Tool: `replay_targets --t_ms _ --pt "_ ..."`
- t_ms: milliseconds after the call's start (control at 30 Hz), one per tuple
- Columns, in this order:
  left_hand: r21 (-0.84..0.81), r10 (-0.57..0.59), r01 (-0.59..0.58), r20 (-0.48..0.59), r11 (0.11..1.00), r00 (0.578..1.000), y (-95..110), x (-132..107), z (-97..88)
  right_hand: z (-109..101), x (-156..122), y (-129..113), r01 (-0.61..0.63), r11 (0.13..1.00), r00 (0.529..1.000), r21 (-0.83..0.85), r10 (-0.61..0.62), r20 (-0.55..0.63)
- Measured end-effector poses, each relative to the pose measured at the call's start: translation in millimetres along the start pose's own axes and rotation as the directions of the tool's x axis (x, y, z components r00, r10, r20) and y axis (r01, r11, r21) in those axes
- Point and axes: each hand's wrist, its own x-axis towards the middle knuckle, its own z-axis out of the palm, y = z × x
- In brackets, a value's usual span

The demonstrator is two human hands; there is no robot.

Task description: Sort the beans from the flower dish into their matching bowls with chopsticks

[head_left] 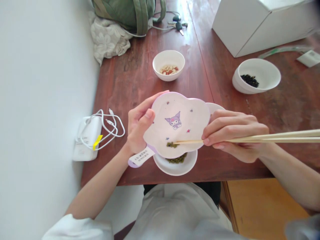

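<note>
My left hand (138,126) grips a flower-shaped white plate (177,116) with a lilac rim, a printed cartoon character and a labelled handle. A small heap of green mung beans (172,144) lies near the plate's lower edge. My right hand (232,135) holds wooden chopsticks (250,140), their tips reaching over the plate and touching or almost touching that heap. Under the plate sits a white dish (175,167) holding more green beans (177,158), partly hidden by the plate. Farther up the table stand a white bowl of nuts (168,65) and a white bowl of black beans (256,76).
The reddish-brown wooden table (150,76) meets a white wall on the left. A white charger with a cable (87,138) lies at its left edge. At the back are a green backpack (125,13), a floral cloth (107,36), keys (178,25) and a large white box (260,23).
</note>
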Motion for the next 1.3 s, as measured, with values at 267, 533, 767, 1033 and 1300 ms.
replay_targets --t_ms 267,533,767,1033,1300 --pt "0.031 0.059 -0.059 0.009 0.998 0.998 -6 -3 -2.8 0 -1 -2 0.003 0.999 1.000 0.036 -0.004 0.026" --pt "0.036 0.162 -0.163 0.023 0.986 0.987 -9 -1 -5.6 0 3 -5 -0.002 0.996 1.000 0.090 -0.001 0.028" --pt "0.024 0.216 -0.216 0.006 0.976 0.976 -11 1 -6.7 2 4 -4 -0.008 0.992 1.000 0.130 0.008 -0.001" --pt "0.031 0.370 -0.369 -0.044 0.929 0.928 -22 6 -1.8 2 0 -3 -0.043 0.980 0.999 0.193 0.048 -0.025" --pt "0.135 0.387 -0.377 -0.053 0.916 0.921 -18 5 -4.0 4 1 -3 -0.036 0.973 0.999 0.228 0.044 -0.027"
